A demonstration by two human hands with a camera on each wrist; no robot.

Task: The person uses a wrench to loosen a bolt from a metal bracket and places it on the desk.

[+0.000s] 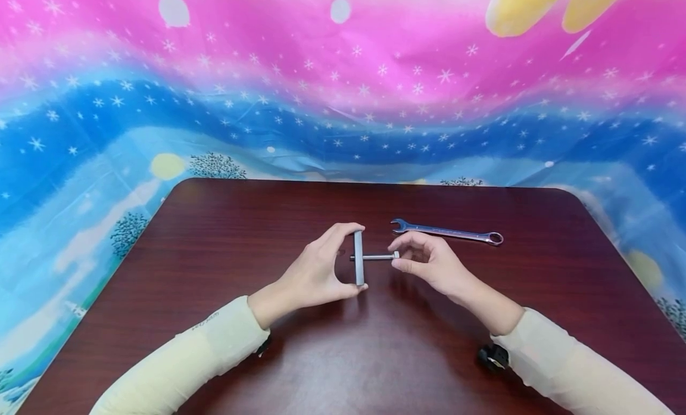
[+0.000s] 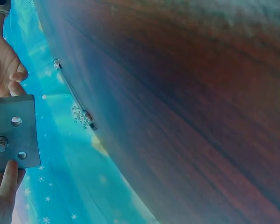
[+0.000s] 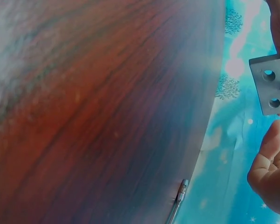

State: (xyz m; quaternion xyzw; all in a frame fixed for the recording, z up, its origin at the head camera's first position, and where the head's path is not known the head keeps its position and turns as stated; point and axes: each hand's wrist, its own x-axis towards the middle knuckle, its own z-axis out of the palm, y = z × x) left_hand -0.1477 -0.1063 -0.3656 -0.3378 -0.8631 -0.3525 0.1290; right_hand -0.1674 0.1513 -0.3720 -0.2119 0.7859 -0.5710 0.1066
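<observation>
My left hand (image 1: 316, 272) grips a flat grey metal plate (image 1: 358, 257) by two opposite edges, thumb below and fingers above in the head view. Through the plate's middle runs a bolt (image 1: 379, 257), its long shank and hex head out on the right. The threaded end (image 2: 1, 143) pokes a little way out of the left face, among smaller holes. At the bolt head, my right hand (image 1: 436, 263) pinches with thumb and fingertips. Both hands hold the parts above the table.
A combination wrench (image 1: 450, 232) lies on the dark wooden table (image 1: 257, 212) behind my right hand. A colourful printed cloth (image 1: 321, 93) hangs beyond the table's back edge.
</observation>
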